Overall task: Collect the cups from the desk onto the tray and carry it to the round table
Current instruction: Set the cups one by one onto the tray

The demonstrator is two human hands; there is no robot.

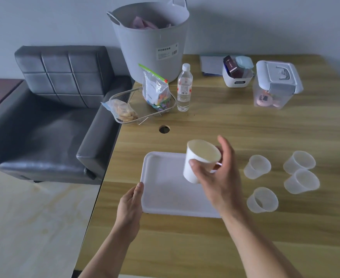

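Note:
A white rectangular tray (165, 197) lies flat on the wooden desk (245, 127), with nothing on it. My left hand (131, 207) grips the tray's left edge, thumb on the rim. My right hand (217, 177) holds a white paper cup (197, 157) tilted in the air above the tray's right half. To the right of the tray stand several translucent plastic cups: one nearest the tray (257, 166), one in front (262, 200), and two further right (299, 161) (301, 181).
At the desk's back stand a grey tub (151, 43), a water bottle (184, 89), a wire basket (125, 97) with snack bags, a small white bin (236, 79) and a lidded clear box (275, 85). A cable hole (164, 129) lies behind the tray. A dark armchair (50, 109) stands left of the desk.

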